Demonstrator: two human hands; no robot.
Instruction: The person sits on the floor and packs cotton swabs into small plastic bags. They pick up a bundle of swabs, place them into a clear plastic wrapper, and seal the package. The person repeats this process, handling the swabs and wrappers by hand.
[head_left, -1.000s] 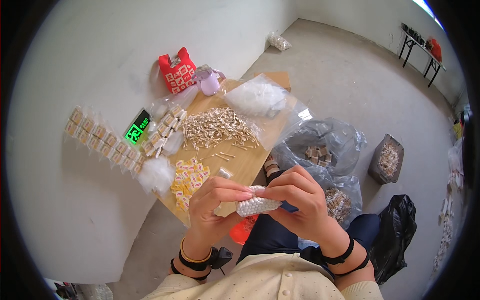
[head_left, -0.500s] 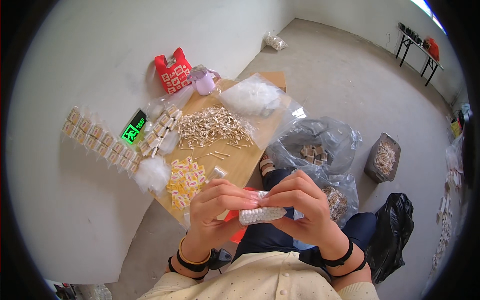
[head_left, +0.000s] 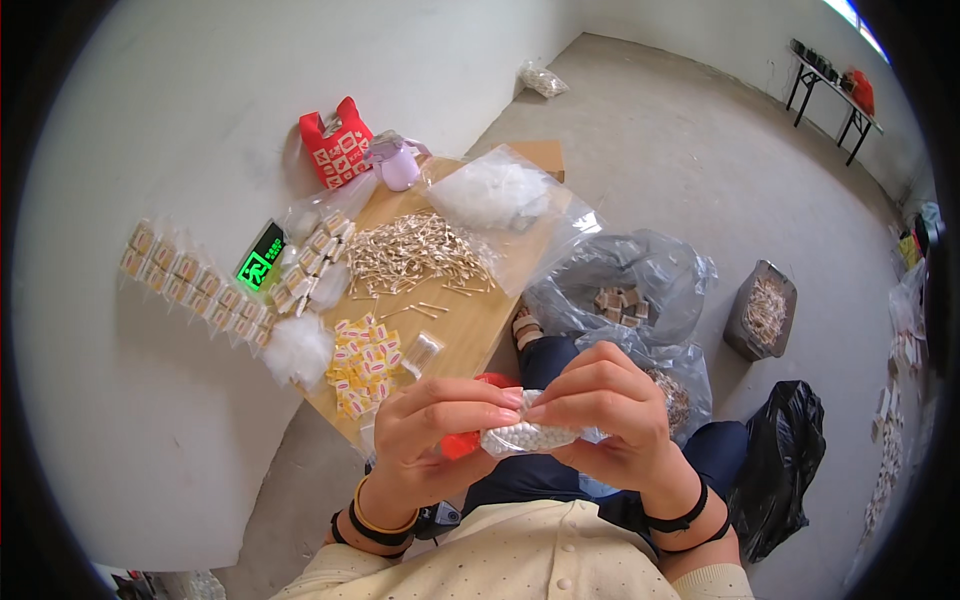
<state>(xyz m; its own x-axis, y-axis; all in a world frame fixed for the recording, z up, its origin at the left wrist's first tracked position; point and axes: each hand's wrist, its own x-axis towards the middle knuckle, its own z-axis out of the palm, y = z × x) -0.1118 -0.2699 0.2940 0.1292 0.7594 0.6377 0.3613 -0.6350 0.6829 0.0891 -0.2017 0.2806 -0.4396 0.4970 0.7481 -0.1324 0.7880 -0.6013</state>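
A small clear bag of cotton swabs [head_left: 527, 438] is held in front of my chest, its white cotton tips packed together and facing me under shiny film. My left hand [head_left: 440, 425] grips its left end, thumb below and fingers on top. On the other end my right hand [head_left: 615, 415] is closed the same way, and the fingertips of both hands nearly meet at the bag's upper edge. Beyond my hands, yellow and white printed paper labels [head_left: 365, 365] lie spread on the wooden table [head_left: 475, 350], with a small clear packet [head_left: 422, 352] beside them.
Loose cotton swabs [head_left: 415, 255] form a heap on the table, near empty clear bags [head_left: 495, 192]. Filled packs [head_left: 195, 290] are lined up along the left, by a green lit sign [head_left: 262, 262]. Right of my legs are grey plastic bags [head_left: 650, 285], a swab bin [head_left: 763, 312] and a black bag [head_left: 785, 470].
The bag has tilted a little in my hands, and its film now shines across the swab tips. Both hands keep their hold. The whole view has shifted slightly.
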